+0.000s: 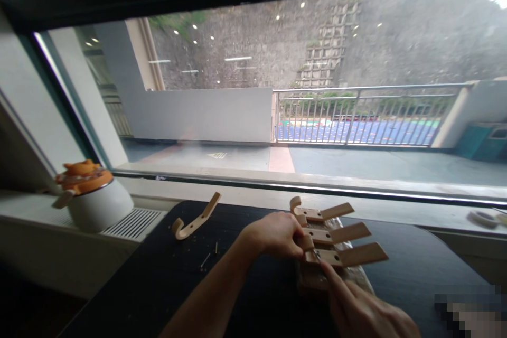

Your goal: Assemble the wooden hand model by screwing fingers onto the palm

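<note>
Three bent wooden hooks with dark screw holes lie side by side across a block (312,280) that looks wrapped in clear plastic. My left hand (275,235) has its fingers closed on the curled end of the nearest wooden hook (327,257). My right hand (368,306) is closed beside that same hook, its fingertips at a hole near the curl. Whatever small thing it pinches is too small to make out. Behind are the middle hook (336,233) and the far hook (317,215). Another hook (196,223) lies loose to the left.
Thin screws or nails (205,261) lie on the dark table (158,274) left of my arm. A white pot-shaped container with an orange lid (97,203) stands on the sill. A roll of tape (484,218) is at the right. A window (237,116) closes off the far side.
</note>
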Motion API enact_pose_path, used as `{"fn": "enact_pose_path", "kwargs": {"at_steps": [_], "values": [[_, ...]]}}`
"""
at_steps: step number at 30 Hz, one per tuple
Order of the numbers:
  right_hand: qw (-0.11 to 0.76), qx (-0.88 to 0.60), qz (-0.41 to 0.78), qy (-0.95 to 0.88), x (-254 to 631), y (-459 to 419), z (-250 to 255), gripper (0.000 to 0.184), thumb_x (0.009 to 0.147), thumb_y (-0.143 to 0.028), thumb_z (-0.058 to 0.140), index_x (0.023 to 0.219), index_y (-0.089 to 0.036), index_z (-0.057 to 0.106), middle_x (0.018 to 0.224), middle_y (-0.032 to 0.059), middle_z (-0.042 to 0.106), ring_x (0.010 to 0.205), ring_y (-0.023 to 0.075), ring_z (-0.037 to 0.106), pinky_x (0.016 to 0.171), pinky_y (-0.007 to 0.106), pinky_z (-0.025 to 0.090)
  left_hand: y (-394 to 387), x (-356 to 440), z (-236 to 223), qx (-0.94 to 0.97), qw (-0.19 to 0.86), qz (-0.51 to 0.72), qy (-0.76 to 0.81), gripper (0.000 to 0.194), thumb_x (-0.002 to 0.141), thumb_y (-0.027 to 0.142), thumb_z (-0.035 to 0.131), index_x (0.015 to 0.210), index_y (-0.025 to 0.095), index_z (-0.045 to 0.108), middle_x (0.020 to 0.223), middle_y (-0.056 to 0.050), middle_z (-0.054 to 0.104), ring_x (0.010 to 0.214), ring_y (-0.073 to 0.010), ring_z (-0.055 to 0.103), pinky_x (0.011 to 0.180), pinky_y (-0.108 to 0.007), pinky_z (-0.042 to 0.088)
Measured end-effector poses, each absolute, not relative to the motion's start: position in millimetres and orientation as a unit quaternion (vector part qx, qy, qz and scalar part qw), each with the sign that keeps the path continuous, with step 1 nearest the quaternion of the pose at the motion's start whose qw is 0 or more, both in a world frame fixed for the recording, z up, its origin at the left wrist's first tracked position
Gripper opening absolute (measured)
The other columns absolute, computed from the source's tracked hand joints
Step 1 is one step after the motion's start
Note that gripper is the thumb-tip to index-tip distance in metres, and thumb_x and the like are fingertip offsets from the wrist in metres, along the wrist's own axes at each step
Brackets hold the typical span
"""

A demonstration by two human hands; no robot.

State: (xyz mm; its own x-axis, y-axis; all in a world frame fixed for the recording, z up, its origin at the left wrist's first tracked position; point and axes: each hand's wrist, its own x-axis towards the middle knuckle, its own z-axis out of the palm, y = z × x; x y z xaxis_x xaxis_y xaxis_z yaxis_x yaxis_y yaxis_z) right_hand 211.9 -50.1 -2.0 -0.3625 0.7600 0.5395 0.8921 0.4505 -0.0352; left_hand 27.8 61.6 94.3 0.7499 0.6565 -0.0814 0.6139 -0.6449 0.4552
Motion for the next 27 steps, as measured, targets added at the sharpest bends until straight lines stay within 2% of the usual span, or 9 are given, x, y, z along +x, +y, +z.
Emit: {"fn": "enact_pose_path", "kwargs": {"at_steps": [3,7,11,14,16,19,20,24,27], "values": [[0.236,-0.511,-0.164,-0.81,210,-50,-7,0.058,0.081,-0.009,0.041,0.138,-0.022,0.044,0.081,0.0047,0.074,0.054,0.0158,0.068,0.041,0.019,0.048,62,28,94,0.904,0.245,0.045,0.347,0.012,0.068,0.028,0.066,0.068,0.017,0.07,0.055,0.004,0.054,0.057,-0.0109,0.051,0.05,-0.019,0.032],[0.222,-0.495,-0.187,-0.819,214,-50,-15,0.062,0.079,-0.006,0.04,0.14,-0.016,0.04,0.086,0.0066,0.074,0.059,0.0156,0.069,0.045,0.018,0.05,62,29,94,0.905,0.241,0.035,0.348,0.015,0.069,0.031,0.066,0.069,0.016,0.07,0.057,0.003,0.055,0.058,-0.0112,0.051,0.05,-0.019,0.034],[0.234,-0.481,-0.203,-0.82,217,-52,-17,0.056,0.082,-0.006,0.038,0.137,-0.013,0.041,0.088,0.007,0.074,0.061,0.015,0.069,0.046,0.018,0.05,62,30,96,0.911,0.233,0.022,0.34,0.021,0.07,0.035,0.066,0.071,0.015,0.07,0.06,0.002,0.058,0.06,-0.0124,0.053,0.054,-0.02,0.037],[0.256,-0.482,-0.193,-0.815,217,-55,-7,0.05,0.084,-0.008,0.036,0.132,-0.016,0.046,0.086,0.0053,0.074,0.06,0.0156,0.069,0.045,0.018,0.05,61,31,96,0.909,0.231,0.023,0.346,0.017,0.07,0.032,0.065,0.07,0.015,0.069,0.061,0.002,0.059,0.062,-0.0124,0.055,0.054,-0.02,0.036],[0.278,-0.5,-0.161,-0.804,220,-55,11,0.041,0.086,-0.015,0.039,0.124,-0.021,0.052,0.084,0.0029,0.075,0.06,0.0164,0.07,0.045,0.019,0.05,60,31,96,0.908,0.233,0.024,0.347,0.014,0.071,0.029,0.064,0.069,0.016,0.068,0.062,0.003,0.06,0.062,-0.0119,0.055,0.053,-0.019,0.035],[0.311,-0.575,-0.077,-0.753,227,-46,54,0.024,0.086,-0.037,0.049,0.105,-0.027,0.059,0.073,-0.0019,0.073,0.05,0.0161,0.066,0.039,0.02,0.046,59,31,97,0.907,0.232,0.02,0.351,0.011,0.071,0.027,0.064,0.07,0.017,0.067,0.065,0.003,0.061,0.062,-0.0115,0.055,0.052,-0.019,0.035],[0.323,-0.595,-0.061,-0.733,230,-40,70,0.021,0.085,-0.041,0.05,0.098,-0.027,0.06,0.073,-0.0018,0.073,0.052,0.0161,0.066,0.042,0.021,0.046,59,31,97,0.907,0.23,0.02,0.353,0.011,0.07,0.028,0.065,0.07,0.017,0.066,0.066,0.003,0.061,0.062,-0.0115,0.055,0.052,-0.019,0.034],[0.306,-0.602,0.003,-0.738,230,-9,117,0.027,0.085,-0.049,0.048,0.08,-0.025,0.061,0.061,-0.0028,0.066,0.048,0.0135,0.058,0.045,0.023,0.041,57,31,98,0.905,0.228,0.026,0.357,0.013,0.071,0.031,0.066,0.072,0.018,0.065,0.067,0.004,0.06,0.062,-0.0111,0.055,0.052,-0.019,0.033],[0.292,-0.611,-0.027,-0.735,222,8,121,0.028,0.085,-0.048,0.046,0.075,-0.024,0.057,0.055,-0.0033,0.06,0.048,0.0134,0.052,0.046,0.024,0.034,56,31,99,0.907,0.218,0.023,0.36,0.012,0.071,0.03,0.066,0.071,0.018,0.065,0.067,0.004,0.061,0.062,-0.0113,0.056,0.052,-0.019,0.034]]}}
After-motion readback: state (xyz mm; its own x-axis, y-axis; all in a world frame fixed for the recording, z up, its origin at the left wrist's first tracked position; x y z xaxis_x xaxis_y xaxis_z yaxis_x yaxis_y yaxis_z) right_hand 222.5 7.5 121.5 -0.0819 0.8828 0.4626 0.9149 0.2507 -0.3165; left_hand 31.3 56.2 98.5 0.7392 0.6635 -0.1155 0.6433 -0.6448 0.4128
